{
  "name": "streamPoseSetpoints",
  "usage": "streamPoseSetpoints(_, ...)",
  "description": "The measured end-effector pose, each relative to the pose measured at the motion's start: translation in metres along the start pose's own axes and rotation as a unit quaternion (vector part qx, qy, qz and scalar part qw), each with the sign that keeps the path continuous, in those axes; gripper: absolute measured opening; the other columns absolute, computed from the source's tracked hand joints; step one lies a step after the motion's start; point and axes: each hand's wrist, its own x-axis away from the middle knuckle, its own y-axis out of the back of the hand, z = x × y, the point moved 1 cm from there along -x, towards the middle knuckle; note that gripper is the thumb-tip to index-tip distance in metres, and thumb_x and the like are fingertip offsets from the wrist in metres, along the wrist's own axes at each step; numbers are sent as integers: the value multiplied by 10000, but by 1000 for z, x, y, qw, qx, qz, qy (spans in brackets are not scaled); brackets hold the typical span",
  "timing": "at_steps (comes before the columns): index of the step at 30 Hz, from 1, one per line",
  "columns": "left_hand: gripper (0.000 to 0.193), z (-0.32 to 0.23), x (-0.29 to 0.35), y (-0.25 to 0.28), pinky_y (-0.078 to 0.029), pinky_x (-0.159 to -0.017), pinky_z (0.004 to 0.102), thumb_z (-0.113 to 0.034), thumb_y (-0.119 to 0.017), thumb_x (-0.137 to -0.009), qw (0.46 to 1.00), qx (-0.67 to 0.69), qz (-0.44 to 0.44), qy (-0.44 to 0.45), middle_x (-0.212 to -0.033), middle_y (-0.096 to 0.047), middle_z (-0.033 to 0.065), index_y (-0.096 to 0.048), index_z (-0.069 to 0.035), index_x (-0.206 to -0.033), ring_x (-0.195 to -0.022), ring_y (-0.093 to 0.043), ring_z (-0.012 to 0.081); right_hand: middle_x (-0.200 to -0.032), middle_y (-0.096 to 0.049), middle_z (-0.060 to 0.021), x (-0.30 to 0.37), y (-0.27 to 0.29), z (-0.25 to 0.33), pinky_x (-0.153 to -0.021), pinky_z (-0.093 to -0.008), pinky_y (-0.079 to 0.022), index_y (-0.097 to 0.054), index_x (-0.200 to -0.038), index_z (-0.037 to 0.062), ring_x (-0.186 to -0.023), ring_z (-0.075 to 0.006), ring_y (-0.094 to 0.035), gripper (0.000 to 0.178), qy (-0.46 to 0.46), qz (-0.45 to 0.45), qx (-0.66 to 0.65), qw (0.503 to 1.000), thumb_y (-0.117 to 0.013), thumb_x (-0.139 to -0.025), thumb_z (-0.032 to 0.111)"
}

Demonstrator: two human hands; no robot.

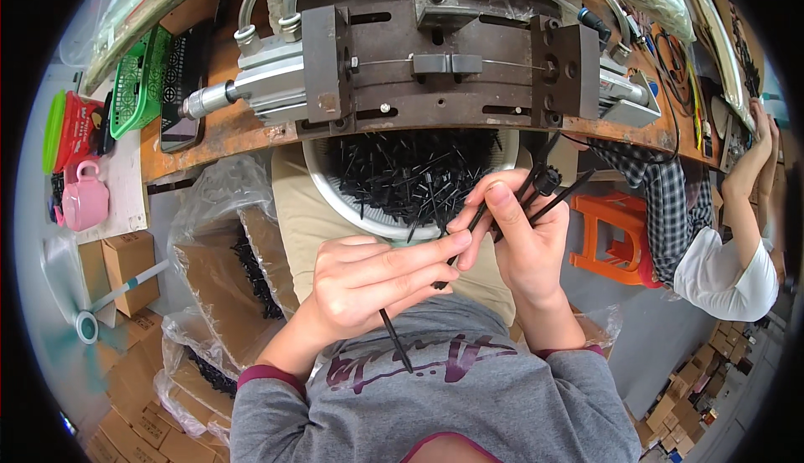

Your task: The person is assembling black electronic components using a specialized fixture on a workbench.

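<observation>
Evidently part-way: a small bunch of black rods (548,182) out between the hands, many more pieces close by.

Right hand (529,241) clamped on the bunch, ends fanning beyond its fingers; left hand (377,277) closed round a slim black rod (395,339), one end jutting below the palm, fingertips near the right's. Done, by my reading: only this handful taken up. Left: a heap of loose black pieces (402,170) in the white basin (342,215) just beyond both hands. Farther beyond, dark metal fixture (381,95), untouched by either.
</observation>
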Motion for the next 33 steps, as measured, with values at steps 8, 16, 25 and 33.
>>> streamPoseSetpoints(8,217,16,-54,1,-416,-483,241,-143,-753,-751,967,-246,-63,10,-1213,-683,96,-701,-40,-935,-573,-607,97,-615,-586,-65,-3,16,6,-427,-211,-367,-554,-1006,10,-439,-80,-442,321,37,-128,92,987,-372,-1081,263)
streamPoseSetpoints(16,236,23,-78,-7,-487,-533,260,-148,-792,-707,944,-325,-29,50,-1213,-690,45,-707,-71,-912,-588,-640,149,-864,-564,-63,4,20,7,-564,-225,-389,-605,-891,-20,-613,-78,-480,427,69,-83,125,986,-341,-1084,254)
streamPoseSetpoints(25,280,19,-78,-6,-475,-512,252,-194,-810,-709,966,-253,-49,14,-1100,-718,43,-724,-76,-948,-628,-659,149,-930,-663,-121,0,25,15,-724,-281,-493,-624,-1125,-62,-770,-151,-621,437,48,-102,108,988,-342,-1087,271)
streamPoseSetpoints(33,294,-4,-61,-14,-390,-460,233,-163,-822,-701,991,-113,-14,-75,-942,-705,26,-738,-76,-969,-608,-607,102,-1157,-670,-203,-11,-6,15,-978,-358,-493,-597,-1211,-79,-1089,-257,-648,534,-26,-24,11,999,-290,-1088,341)
